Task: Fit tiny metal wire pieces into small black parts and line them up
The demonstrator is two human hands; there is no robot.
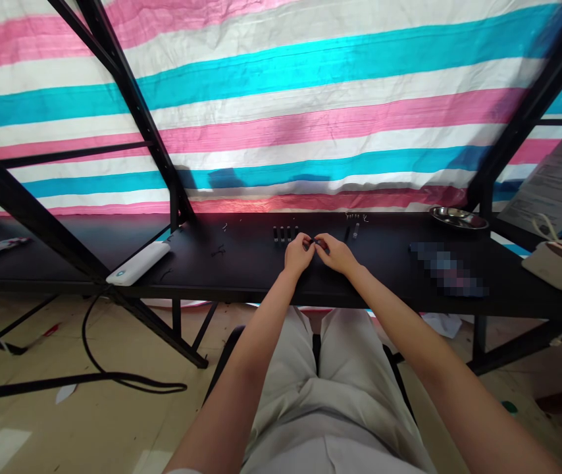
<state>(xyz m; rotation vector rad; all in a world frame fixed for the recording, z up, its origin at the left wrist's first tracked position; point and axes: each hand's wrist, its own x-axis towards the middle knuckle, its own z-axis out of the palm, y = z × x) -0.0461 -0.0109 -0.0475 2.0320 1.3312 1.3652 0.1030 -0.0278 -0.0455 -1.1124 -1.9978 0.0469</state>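
My left hand (299, 253) and my right hand (334, 253) meet above the black table, fingertips pinched together. Between them a small dark piece (315, 241) shows, mostly covered by the fingers, and its kind cannot be made out. Just beyond my left hand several small dark upright-looking pieces (281, 234) with pale ends lie in a row. Past my right hand are a thin dark piece (347, 232) and a clear or silvery one (356, 230). Several tiny white bits (354, 216) lie behind these.
On the left are a white oblong device (139, 263) and dark thread-like scraps (218, 251). A shiny metal dish (459, 218) sits at the back right, with a blurred-out object (446, 268) nearer. Black frame posts (137, 108) slant up on both sides before a striped sheet (320, 79).
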